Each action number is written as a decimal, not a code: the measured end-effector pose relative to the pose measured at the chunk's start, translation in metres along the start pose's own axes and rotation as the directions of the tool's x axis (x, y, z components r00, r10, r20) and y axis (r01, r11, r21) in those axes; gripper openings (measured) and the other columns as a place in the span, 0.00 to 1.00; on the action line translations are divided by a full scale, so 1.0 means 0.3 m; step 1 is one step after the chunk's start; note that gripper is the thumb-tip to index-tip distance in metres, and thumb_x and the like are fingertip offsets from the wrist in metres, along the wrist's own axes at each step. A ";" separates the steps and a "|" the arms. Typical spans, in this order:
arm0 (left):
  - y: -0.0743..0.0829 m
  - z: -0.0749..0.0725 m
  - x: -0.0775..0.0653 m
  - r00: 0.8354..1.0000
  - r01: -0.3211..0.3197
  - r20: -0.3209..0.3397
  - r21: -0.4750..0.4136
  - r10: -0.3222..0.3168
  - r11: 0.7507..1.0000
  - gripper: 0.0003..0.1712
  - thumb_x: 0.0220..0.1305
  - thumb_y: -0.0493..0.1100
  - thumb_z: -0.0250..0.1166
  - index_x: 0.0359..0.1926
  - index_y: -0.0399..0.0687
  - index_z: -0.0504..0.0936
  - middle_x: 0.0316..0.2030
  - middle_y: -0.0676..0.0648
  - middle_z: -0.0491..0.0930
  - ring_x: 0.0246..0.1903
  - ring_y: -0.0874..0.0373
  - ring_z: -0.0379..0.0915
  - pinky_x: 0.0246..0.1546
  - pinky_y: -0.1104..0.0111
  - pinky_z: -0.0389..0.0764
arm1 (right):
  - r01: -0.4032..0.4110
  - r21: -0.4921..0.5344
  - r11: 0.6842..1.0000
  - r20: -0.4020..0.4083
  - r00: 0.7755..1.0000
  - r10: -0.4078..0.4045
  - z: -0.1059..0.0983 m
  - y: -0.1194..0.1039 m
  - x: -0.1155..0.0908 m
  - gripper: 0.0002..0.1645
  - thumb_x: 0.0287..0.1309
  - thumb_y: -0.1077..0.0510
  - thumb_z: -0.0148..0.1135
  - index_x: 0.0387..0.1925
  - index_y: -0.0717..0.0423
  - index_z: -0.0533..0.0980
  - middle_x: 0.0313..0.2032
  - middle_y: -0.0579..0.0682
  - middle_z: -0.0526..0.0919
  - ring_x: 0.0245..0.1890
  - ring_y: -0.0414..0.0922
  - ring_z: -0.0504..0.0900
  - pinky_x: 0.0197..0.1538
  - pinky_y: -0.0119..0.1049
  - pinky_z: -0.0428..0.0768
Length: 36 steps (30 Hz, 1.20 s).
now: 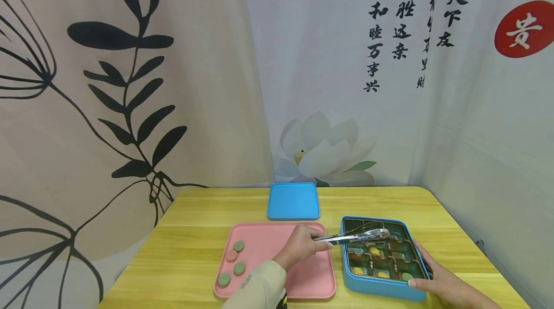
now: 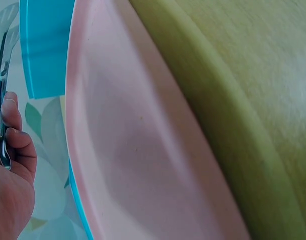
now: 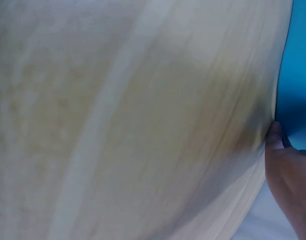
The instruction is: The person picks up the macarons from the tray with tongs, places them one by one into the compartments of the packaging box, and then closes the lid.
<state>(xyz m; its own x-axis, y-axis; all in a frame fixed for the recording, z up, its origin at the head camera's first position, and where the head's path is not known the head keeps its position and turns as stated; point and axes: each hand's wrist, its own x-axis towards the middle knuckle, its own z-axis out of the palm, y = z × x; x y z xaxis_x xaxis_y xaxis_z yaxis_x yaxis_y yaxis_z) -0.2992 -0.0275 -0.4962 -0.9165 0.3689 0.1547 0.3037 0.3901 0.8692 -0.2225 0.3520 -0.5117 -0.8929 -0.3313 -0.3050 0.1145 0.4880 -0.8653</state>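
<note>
My left hand [image 1: 301,246] holds metal tongs [image 1: 361,236] by the handle end, its sleeve crossing the pink tray. The tong tips reach over a blue box [image 1: 381,287] with a dark divided insert. Yellow pieces [image 1: 374,252] and a green macaron [image 1: 407,276] lie in some of its compartments. At the box's right side, my right hand [image 1: 437,273] grips the near corner, thumb on the front rim. In the left wrist view, fingers [image 2: 12,112] curl around the tongs. The right wrist view has the thumb [image 3: 275,135] against the blue wall.
On the left part of the pink tray [image 1: 303,280] sit several macarons, green [image 1: 239,268] and pink [image 1: 232,255]. A blue lid-like tray [image 1: 293,201] lies at the table's back edge. A printed curtain [image 1: 216,83] hangs behind the wooden table [image 1: 173,261].
</note>
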 end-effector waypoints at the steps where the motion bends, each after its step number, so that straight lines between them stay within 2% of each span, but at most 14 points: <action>1: -0.001 -0.001 0.001 1.000 0.000 -0.002 0.002 0.000 1.000 0.04 0.50 0.44 0.78 0.27 0.55 0.90 0.15 0.60 0.76 0.16 0.67 0.64 0.17 0.74 0.67 | 0.001 0.005 1.000 -0.001 1.000 -0.001 0.001 -0.001 0.000 0.60 0.72 0.49 0.56 0.73 0.57 0.18 0.70 0.77 0.21 0.66 0.81 0.29 0.57 0.79 0.48; 7: -0.001 -0.007 0.003 1.000 -0.007 -0.007 0.001 0.007 1.000 0.05 0.50 0.44 0.78 0.26 0.53 0.89 0.16 0.60 0.75 0.16 0.67 0.65 0.17 0.74 0.66 | 0.005 0.009 1.000 -0.008 1.000 -0.005 -0.001 0.002 0.005 0.60 0.71 0.49 0.56 0.73 0.57 0.18 0.69 0.78 0.22 0.65 0.82 0.29 0.57 0.79 0.50; 14: 0.002 -0.020 -0.002 1.000 0.015 -0.007 -0.006 -0.015 1.000 0.05 0.49 0.46 0.79 0.27 0.55 0.90 0.17 0.59 0.78 0.17 0.66 0.65 0.18 0.73 0.68 | -0.013 -0.008 1.000 0.001 1.000 0.013 -0.005 0.003 0.007 0.60 0.72 0.48 0.55 0.73 0.58 0.18 0.70 0.78 0.22 0.65 0.82 0.29 0.56 0.79 0.50; 20: -0.002 -0.041 -0.005 1.000 0.015 -0.005 -0.013 -0.015 1.000 0.06 0.50 0.47 0.78 0.30 0.56 0.90 0.20 0.59 0.80 0.19 0.66 0.67 0.20 0.72 0.70 | 0.006 -0.026 1.000 0.035 0.999 -0.005 -0.018 0.021 0.017 0.59 0.73 0.47 0.52 0.72 0.55 0.15 0.69 0.77 0.18 0.64 0.82 0.28 0.54 0.81 0.49; 26: -0.012 -0.064 -0.014 1.000 -0.009 -0.003 -0.045 0.008 0.999 0.06 0.51 0.46 0.77 0.32 0.56 0.90 0.22 0.59 0.82 0.19 0.66 0.67 0.21 0.72 0.70 | 0.011 -0.043 0.999 0.030 0.999 -0.010 -0.016 0.017 0.013 0.59 0.74 0.48 0.52 0.72 0.56 0.15 0.69 0.76 0.18 0.65 0.82 0.28 0.55 0.81 0.49; 32: -0.028 -0.091 -0.028 1.000 0.008 -0.006 -0.052 -0.009 0.999 0.07 0.52 0.47 0.77 0.34 0.55 0.90 0.22 0.58 0.82 0.19 0.66 0.64 0.20 0.72 0.68 | 0.016 -0.031 0.999 0.024 1.000 -0.015 -0.013 0.010 0.011 0.59 0.73 0.49 0.53 0.72 0.58 0.17 0.69 0.77 0.19 0.64 0.82 0.27 0.54 0.81 0.48; 34: -0.036 -0.102 -0.032 1.000 0.012 -0.005 -0.040 -0.012 0.999 0.06 0.53 0.48 0.77 0.33 0.55 0.90 0.21 0.58 0.80 0.19 0.66 0.64 0.20 0.72 0.67 | -0.001 -0.036 0.999 0.017 1.000 0.001 -0.012 0.007 0.012 0.59 0.73 0.49 0.53 0.73 0.56 0.17 0.70 0.76 0.19 0.65 0.81 0.27 0.55 0.81 0.48; 35: -0.039 -0.108 -0.034 1.000 0.011 -0.006 -0.035 -0.012 0.999 0.07 0.53 0.48 0.77 0.33 0.55 0.90 0.21 0.57 0.80 0.19 0.66 0.64 0.21 0.72 0.67 | -0.001 -0.029 1.000 0.016 1.000 0.002 -0.023 0.044 0.032 0.59 0.72 0.47 0.54 0.73 0.49 0.17 0.70 0.75 0.19 0.65 0.81 0.26 0.55 0.81 0.48; 36: -0.042 -0.115 -0.036 1.000 0.012 -0.008 -0.037 -0.012 0.999 0.07 0.54 0.48 0.77 0.34 0.54 0.90 0.22 0.57 0.81 0.20 0.65 0.66 0.21 0.71 0.69 | -0.002 -0.025 1.000 0.018 1.000 0.002 -0.027 0.058 0.041 0.59 0.72 0.47 0.54 0.74 0.48 0.17 0.70 0.75 0.19 0.65 0.81 0.27 0.55 0.81 0.48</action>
<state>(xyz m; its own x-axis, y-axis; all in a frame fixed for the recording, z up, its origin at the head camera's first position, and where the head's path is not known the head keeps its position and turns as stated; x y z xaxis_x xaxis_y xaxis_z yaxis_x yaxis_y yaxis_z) -0.3021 -0.0656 -0.4928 -0.9221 0.3577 0.1475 0.2828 0.3626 0.8880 -0.2350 0.3631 -0.5273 -0.8848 -0.3441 -0.3141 0.1055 0.5087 -0.8545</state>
